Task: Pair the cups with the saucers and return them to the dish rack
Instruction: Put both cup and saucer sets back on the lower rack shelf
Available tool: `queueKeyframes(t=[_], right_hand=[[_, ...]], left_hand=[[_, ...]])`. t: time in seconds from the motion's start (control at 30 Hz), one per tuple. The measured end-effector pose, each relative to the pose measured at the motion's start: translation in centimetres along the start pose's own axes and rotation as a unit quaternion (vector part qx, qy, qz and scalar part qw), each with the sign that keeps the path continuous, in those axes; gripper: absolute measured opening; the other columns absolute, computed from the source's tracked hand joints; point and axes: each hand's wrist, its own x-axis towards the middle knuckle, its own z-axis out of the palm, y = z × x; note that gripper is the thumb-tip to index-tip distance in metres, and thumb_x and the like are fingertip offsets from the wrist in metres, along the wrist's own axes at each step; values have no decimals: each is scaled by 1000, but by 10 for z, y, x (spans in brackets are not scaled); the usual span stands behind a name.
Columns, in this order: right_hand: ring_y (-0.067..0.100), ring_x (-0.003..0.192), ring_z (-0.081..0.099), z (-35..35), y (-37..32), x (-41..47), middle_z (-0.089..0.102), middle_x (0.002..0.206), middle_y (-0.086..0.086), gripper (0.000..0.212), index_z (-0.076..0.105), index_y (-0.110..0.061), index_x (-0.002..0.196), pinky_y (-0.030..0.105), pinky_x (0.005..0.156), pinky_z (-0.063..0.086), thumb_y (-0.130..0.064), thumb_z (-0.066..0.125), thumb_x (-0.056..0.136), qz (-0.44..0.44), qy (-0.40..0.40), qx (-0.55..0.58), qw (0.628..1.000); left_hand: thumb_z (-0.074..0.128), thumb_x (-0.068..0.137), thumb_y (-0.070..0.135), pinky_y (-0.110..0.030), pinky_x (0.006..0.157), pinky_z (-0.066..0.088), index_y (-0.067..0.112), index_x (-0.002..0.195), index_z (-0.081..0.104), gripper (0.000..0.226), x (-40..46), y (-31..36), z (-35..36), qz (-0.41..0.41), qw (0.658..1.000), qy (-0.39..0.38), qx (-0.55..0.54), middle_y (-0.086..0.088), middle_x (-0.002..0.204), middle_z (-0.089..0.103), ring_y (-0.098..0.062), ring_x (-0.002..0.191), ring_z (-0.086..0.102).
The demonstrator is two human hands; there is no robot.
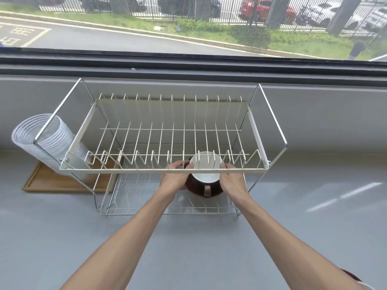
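- Now, in the head view, both my forearms reach far across the grey counter (62, 216) into the lower tier of the two-level wire dish rack (171, 130).
- My left hand (174, 181) curls around the left side of the brown saucer (196, 190), fingers closed on its rim, with the fingertips partly hidden behind the front rail of the upper shelf.
- My right hand (232, 183) grips the right side of the same saucer, fingers wrapped on the edge.
- On the saucer sits the cup (206, 170): glossy white inside, dark brown outside, with a brown loop handle pointing toward me on the near side.
- Cup and saucer together are inside the lower tier, right of centre, just under the upper shelf's front rail; whether the saucer rests on the bottom wires or is held just above them I cannot tell.
- The upper shelf is cream-coloured wire with rows of upright prongs, framed by chrome side loops.
- To the left, a stack of clear plastic cups (46, 141) lies tilted over a wooden tray (52, 181), touching the rack's left end.
- At the near right corner another dark brown rim (354, 277) peeks in.
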Motion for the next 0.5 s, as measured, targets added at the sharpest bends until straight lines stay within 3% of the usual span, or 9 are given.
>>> queueKeyframes(t=[0.2, 0.3, 0.5], right_hand=[[34, 109, 57, 1, 0, 5, 64, 118, 14, 39, 59, -13, 118, 42, 94, 46, -36, 31, 104, 4, 2, 6, 1000], [35, 105, 58, 3, 2, 8, 65, 113, 17, 40, 59, -11, 110, 41, 89, 45, -37, 30, 103, 3, 2, 6, 1000], [35, 106, 58, 3, 1, 9, 64, 115, 17, 40, 59, -11, 114, 43, 93, 47, -36, 30, 103, 0, 4, -3, 1000]], left_hand=[[70, 92, 32, -55, 90, 60, 34, 82, 64, 12, 4, 1, 1, -3, 1000, -11, 3, 10, 95, 65, -26, 97, 67], [70, 92, 33, -55, 91, 59, 35, 82, 63, 12, 5, 1, 2, -4, 1000, -15, -1, 9, 94, 65, -30, 106, 69], [69, 92, 35, -53, 90, 60, 34, 84, 62, 11, 8, -1, 3, -7, 1000, -12, 7, 11, 97, 64, -29, 104, 69]])
